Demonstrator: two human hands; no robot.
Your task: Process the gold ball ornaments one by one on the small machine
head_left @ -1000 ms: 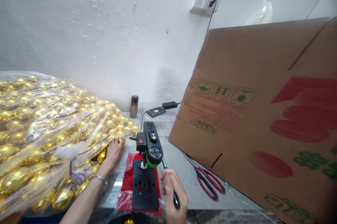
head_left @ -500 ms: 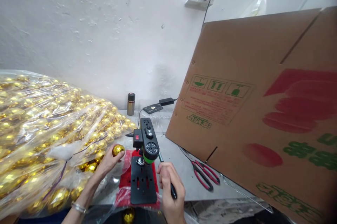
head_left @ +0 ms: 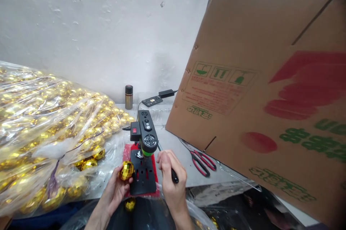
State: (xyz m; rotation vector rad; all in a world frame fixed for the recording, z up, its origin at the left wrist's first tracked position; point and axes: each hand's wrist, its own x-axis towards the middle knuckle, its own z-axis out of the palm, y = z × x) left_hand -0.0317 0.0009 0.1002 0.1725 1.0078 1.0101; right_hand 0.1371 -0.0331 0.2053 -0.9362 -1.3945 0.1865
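A small black bench drill press stands on a black slotted base plate over a red sheet. My left hand holds a shiny gold faceted ball at the left edge of the plate. On the right of the machine, my right hand is wrapped round its black-ended lever. Another gold ball lies below the front edge of the plate.
A clear plastic bag of gold balls fills the left side. Red-handled scissors lie before a large cardboard box. Behind the machine are a dark-capped bottle, a phone-like black item and a black adapter.
My left hand has brought the gold ball from beside the bag right and down to the base plate. My right hand stays on the lever. The whole view has shifted slightly downward.
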